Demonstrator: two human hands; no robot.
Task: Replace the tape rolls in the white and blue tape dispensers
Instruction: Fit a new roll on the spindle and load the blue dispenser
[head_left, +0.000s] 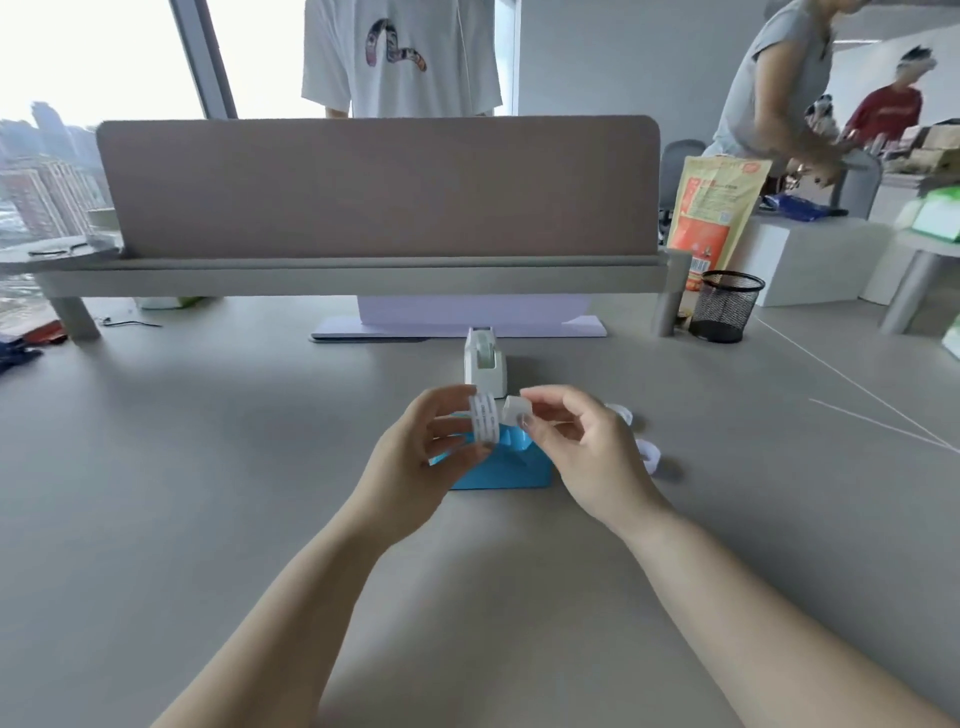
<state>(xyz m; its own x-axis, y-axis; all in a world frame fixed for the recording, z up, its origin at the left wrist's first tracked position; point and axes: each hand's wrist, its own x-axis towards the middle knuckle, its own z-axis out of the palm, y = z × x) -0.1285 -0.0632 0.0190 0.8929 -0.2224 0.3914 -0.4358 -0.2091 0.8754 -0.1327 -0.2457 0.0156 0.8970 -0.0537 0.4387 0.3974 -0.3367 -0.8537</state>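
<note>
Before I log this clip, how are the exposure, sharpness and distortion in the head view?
Head view: the window at upper left is blown out; the desk is evenly lit with soft shadows; wide-angle bending curves the partition and edges; the left hand, right hand and tape roll are slightly soft, its print unreadable.

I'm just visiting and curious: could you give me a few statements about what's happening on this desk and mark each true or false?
1. The left hand holds a tape roll. True.
2. The blue dispenser stands behind the white dispenser. False: the blue one is nearer, right under the hands.
3. The right hand lies flat on the desk. False: it is raised, pinching a small white core piece.
4. A black mesh cup stands at the far right. True.
5. The white dispenser lies tipped over. False: it stands upright.
</note>
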